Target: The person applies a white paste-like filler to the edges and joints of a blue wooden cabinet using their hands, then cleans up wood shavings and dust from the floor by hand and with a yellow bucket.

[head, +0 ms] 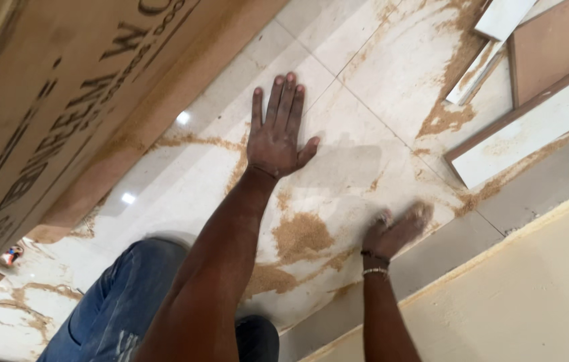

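Note:
My left hand (276, 137) lies flat on the pale tiled floor (365, 80), palm down, fingers spread and pointing away from me. It holds nothing. My right hand (397, 231) is lower and to the right, blurred, with its fingers stretched out low over the floor and dusted with sawdust. A beaded band sits on that wrist. A heap of sawdust (301, 234) lies between my two arms, and thin trails of it run across the tiles.
A large brown board (63, 94) with printed lettering leans in at the upper left. White-faced boards and offcuts (532, 134) lie at the upper right, and a cream panel (512, 295) fills the lower right. My blue-jeaned knee (120, 302) is at the bottom left.

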Demonstrator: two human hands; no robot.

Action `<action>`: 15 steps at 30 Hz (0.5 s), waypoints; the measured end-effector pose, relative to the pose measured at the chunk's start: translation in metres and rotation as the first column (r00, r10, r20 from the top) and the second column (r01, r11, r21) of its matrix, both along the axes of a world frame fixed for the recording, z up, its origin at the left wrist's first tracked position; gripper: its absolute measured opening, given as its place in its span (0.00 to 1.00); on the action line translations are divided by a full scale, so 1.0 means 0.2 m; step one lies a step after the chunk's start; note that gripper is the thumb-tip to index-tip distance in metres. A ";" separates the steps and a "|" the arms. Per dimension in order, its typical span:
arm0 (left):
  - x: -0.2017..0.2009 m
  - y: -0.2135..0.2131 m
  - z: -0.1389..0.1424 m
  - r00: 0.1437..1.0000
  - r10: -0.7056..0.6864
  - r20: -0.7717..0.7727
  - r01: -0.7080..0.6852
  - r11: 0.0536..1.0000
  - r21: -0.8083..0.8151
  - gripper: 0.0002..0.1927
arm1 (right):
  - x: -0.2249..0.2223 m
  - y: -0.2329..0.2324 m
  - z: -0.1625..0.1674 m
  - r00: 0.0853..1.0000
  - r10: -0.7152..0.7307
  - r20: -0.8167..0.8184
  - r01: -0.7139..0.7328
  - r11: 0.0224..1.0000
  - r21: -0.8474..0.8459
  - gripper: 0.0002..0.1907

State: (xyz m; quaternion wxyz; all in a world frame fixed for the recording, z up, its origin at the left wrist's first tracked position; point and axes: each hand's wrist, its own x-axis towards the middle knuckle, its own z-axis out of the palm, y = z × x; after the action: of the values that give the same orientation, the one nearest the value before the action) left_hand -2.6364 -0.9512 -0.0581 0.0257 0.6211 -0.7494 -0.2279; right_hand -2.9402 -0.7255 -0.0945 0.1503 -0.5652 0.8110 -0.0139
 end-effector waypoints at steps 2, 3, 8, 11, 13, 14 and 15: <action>-0.01 0.00 0.00 1.000 -0.018 0.026 0.017 0.999 0.043 0.45 | 0.03 0.00 0.06 0.988 -0.101 -0.120 0.094 0.993 -0.065 0.43; -0.01 0.00 0.00 0.998 -0.040 0.043 0.035 0.991 0.126 0.46 | 0.05 0.00 0.09 0.985 -0.132 -0.112 0.126 0.990 -0.056 0.44; -0.03 -0.03 0.04 0.988 -0.079 0.132 0.049 0.976 0.215 0.46 | 0.14 -0.02 0.19 0.973 -0.127 -0.193 0.142 0.988 0.065 0.45; -0.07 -0.06 0.10 0.964 -0.117 0.241 0.043 0.956 0.291 0.48 | 0.13 -0.03 0.19 0.982 -0.153 -0.109 0.142 0.985 -0.099 0.41; -0.10 -0.07 0.14 0.935 -0.173 0.309 0.055 0.933 0.356 0.49 | 0.11 -0.01 0.17 0.973 -0.205 -0.106 0.198 0.978 -0.069 0.42; -0.12 -0.07 0.16 0.932 -0.184 0.313 0.067 0.935 0.348 0.49 | 0.09 0.00 0.16 0.970 -0.221 -0.106 0.215 0.974 -0.068 0.42; -0.13 -0.06 0.18 0.931 -0.176 0.320 0.068 0.945 0.321 0.50 | 0.07 0.02 0.16 0.973 -0.218 -0.080 0.209 0.973 -0.101 0.41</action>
State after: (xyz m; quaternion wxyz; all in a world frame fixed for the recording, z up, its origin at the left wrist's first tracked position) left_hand -2.6622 -0.9636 -0.0231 -0.2162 0.5996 -0.7355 -0.2297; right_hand -2.9254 -0.7206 -0.0634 0.0847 -0.4809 0.8717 -0.0415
